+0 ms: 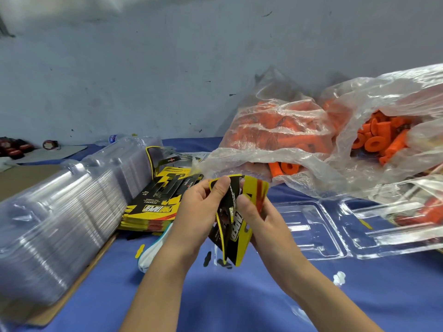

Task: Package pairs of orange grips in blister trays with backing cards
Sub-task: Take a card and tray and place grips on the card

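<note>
I hold a backing card (231, 221) up over the blue desk (239, 295), my left hand (199, 212) pinching its far left edge and my right hand (261, 219) gripping the right side, all fingers curled on it. To do this well, I judge I should separate 1 card cleanly, then lay it flat into the open clear blister tray (311, 233) just right of my hands. The card is glossy yellow and black, bowed, partly folded.

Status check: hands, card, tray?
Both hands, left hand and right hand, pinching one backing card, bent, held above the cloth. Open blister tray empty, beside the right hand. Grips in bags. Nothing blocking.
</note>
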